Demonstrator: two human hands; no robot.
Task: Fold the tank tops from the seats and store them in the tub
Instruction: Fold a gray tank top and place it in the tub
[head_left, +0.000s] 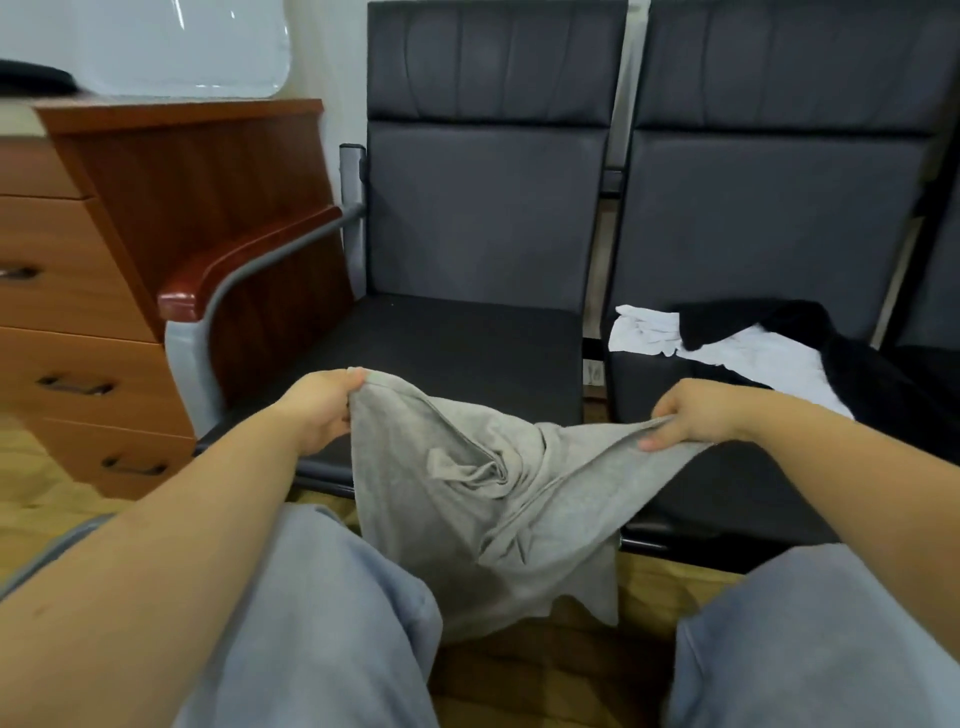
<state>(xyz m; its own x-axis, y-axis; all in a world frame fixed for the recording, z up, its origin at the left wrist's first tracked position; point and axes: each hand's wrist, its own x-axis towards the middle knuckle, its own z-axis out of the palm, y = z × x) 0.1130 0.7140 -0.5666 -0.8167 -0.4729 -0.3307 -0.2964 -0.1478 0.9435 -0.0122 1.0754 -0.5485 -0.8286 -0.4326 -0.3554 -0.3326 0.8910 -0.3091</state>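
1. Standing at the far left is a wooden drawer unit (78, 312) with dark handles, and beside it the red-brown armrest (244, 260) of the seat row.
2. Gripping now, the left hand (317, 410) has its fingers curled over one edge of the grey tank top (483, 499), thumb underneath, knuckles turned toward the left seat (447, 343).
3. That grey tank top is held up off the seat, stretched between both hands at the near edge of the left seat; its middle is bunched and twisted, and the lower part hangs down between the person's knees in light blue trousers (322, 623).
4. Over to the right hand (696, 410): fingers curled round the other edge of the grey tank top, thumb pressed along the cloth, pulling it taut.
5. Further right, on the right seat (727, 483), a white garment (737, 353) lies spread flat, with a black garment (857, 364) lying partly over it, touching it.
6. Both seat backs stand upright at the far side, dark and padded.
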